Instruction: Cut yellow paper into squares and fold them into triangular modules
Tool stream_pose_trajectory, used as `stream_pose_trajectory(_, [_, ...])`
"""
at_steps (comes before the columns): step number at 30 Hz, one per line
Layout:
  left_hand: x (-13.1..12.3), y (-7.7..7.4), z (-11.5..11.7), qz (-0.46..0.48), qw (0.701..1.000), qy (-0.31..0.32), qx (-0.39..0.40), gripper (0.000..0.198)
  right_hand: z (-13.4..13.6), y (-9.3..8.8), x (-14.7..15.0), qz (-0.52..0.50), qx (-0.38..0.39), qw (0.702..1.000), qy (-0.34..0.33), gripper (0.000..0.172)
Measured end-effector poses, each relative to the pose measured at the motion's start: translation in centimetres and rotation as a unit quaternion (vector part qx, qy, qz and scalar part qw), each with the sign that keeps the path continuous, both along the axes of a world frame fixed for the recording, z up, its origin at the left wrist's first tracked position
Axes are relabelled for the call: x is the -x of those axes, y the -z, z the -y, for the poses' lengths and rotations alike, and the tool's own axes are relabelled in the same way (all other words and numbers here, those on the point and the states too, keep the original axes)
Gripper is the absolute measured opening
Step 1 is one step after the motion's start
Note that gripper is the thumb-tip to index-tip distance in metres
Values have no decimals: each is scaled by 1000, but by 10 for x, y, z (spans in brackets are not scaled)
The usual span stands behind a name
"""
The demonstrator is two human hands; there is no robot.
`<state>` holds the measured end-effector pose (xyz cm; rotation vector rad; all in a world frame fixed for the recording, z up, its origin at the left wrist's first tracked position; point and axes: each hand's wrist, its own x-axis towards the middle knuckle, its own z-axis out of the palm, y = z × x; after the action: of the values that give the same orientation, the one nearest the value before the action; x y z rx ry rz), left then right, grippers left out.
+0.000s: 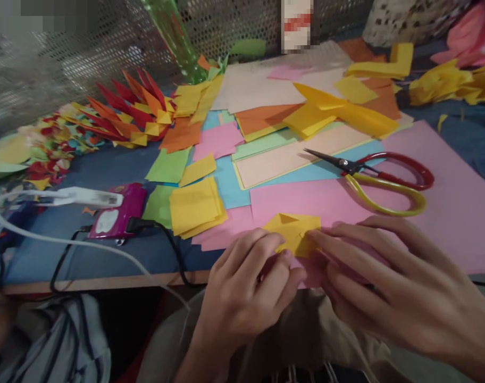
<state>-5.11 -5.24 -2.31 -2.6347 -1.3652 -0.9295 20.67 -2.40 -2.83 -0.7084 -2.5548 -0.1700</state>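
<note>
A small folded piece of yellow paper [296,234] lies over the pink sheet [306,197] near the table's front edge. My left hand [252,282] pinches its left lower side, fingers curled. From the right, my right hand [394,276] has its fingertips pressed on the paper's right edge; the thumb is partly hidden below. Beyond my right hand rest scissors [348,166] with one red and one yellow handle, blades pointing left. To the left of the folded piece sits a stack of yellow paper squares [194,205].
Coloured sheets spread across the table. A folded paper chain in red, orange and yellow [134,114] stands at the back left. A purple power strip [117,213] with cables lies at left. A green bottle [178,42] stands behind. A person's striped sleeve [63,340] shows lower left.
</note>
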Motion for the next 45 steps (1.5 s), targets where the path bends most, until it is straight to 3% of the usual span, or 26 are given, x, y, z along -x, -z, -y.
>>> stream_pose_trajectory(4, [5,-1,-3,27,1000,0,-1,16,-3,-1,1,-6,-4,1000,12,7])
stream_pose_trajectory(7, [9,-2,-5,61,998,-5,-31,5,-8,-2,0,-21,0,1000,3,5])
stream_pose_trajectory(9, [9,-5,-9,70,997,0,-28,18,-16,-5,-3,-16,4,1000,-4,7])
stream_pose_trajectory(12, [5,-10,-17,17,999,22,26,40,-32,-12,-7,8,-3,1000,-12,10])
stream_pose_trajectory(17, [-2,-13,-32,-44,996,35,73,35,-52,-21,-8,39,-24,999,22,22])
stream_pose_trajectory(23, [-3,-18,-45,-60,991,46,114,56,-53,-16,-7,0,13,1000,1,5])
stream_pose_trajectory(26, [-2,-22,-48,-68,987,71,130,49,-52,-12,-12,-14,44,998,-39,5])
stream_pose_trajectory(29, [-2,-23,-49,-63,985,90,135,40,-54,-10,-19,-19,35,997,-64,17])
stream_pose_trajectory(36, [-3,-20,-34,-63,988,72,120,27,-62,-15,-19,8,4,999,-42,36])
stream_pose_trajectory(45, [0,-22,-23,-108,990,62,66,16,-42,-10,-8,50,-3,999,8,40])
